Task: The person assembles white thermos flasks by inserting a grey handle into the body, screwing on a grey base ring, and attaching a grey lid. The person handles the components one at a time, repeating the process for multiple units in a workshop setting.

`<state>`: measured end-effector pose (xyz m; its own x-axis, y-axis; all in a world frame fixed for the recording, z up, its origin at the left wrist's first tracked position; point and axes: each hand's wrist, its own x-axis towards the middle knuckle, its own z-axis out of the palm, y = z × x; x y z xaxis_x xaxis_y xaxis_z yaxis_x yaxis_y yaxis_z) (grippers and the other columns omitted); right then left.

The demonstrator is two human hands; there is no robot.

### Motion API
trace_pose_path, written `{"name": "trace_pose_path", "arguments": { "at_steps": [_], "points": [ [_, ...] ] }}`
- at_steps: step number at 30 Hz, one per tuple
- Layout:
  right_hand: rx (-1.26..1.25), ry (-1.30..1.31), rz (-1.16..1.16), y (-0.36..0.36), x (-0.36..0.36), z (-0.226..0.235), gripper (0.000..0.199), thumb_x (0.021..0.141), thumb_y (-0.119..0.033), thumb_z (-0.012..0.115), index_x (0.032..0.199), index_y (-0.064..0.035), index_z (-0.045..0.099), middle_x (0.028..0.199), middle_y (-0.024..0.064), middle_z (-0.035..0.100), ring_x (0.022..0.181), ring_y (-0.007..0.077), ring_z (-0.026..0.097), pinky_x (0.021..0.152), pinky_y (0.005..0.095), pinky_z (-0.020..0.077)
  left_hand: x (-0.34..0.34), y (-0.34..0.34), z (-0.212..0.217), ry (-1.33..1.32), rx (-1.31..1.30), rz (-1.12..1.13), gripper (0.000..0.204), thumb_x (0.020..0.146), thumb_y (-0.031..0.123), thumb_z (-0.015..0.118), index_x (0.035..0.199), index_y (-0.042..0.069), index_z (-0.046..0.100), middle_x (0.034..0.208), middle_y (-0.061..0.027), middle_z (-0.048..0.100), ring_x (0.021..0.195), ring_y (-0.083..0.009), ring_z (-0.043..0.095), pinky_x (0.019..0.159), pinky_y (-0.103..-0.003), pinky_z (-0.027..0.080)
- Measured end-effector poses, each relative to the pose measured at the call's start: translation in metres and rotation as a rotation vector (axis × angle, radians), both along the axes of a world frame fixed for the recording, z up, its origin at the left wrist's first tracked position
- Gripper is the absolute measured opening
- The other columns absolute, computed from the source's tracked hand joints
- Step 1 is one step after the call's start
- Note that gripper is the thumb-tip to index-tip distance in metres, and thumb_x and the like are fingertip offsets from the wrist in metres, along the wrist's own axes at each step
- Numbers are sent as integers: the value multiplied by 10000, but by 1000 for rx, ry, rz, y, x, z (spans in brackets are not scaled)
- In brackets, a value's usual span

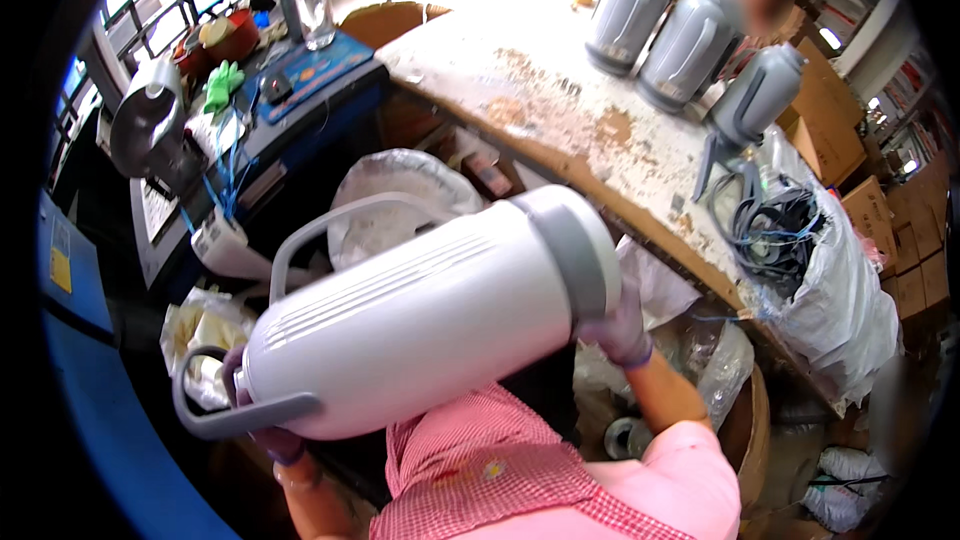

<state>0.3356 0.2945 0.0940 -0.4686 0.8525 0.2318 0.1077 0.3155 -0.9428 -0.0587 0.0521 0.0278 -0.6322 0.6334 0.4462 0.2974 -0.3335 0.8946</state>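
A large pale grey thermos flask (430,310) lies tilted on its side in the air in front of me, held between my two gloved hands. My left hand (277,443) grips its left end, beside the dark grey loop handle (250,415); the flask hides part of these fingers. My right hand (620,325) is closed against the other end, by the grey band and pale rim (590,250). A long side handle (350,208) arches from the flask's upper side. The flask's underside is hidden from view.
Three more grey flasks stand on the worn worktable (480,55) at the far right, near another person. A white sack of dark straps (830,270) hangs by its right edge. At left, a blue desk holds a mouse (275,88), green gloves (222,86) and a glass jar (314,15).
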Motion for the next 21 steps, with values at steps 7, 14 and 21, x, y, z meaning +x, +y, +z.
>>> {"name": "trace_pose_path", "arguments": {
  "at_steps": [7,14,21],
  "points": [
    [-350,304,223,11,-18,9,714,791,-422,811,1276,48,578,1125,109,692,1029,175,640,924,317,502,27,22,-5,130,244,150,665,916,630,508,1330,111,484,1419,-266,478,1267,-383,503,1090,-531,391],
    [88,-71,-14,-12,-22,20,722,777,-482,805,1239,34,599,1096,110,639,1044,212,617,898,338,490,-6,17,-25,398,-140,145,478,933,343,584,1197,-55,596,1285,-192,560,1171,-306,555,997,-415,461],
    [775,90,147,-40,-60,-5,593,775,-382,765,1175,27,609,1044,111,625,990,252,615,867,374,490,-73,-3,-166,-176,-604,-665,359,969,86,580,1325,42,578,1278,-71,649,1174,-192,602,1034,-371,471]
  ]
}}
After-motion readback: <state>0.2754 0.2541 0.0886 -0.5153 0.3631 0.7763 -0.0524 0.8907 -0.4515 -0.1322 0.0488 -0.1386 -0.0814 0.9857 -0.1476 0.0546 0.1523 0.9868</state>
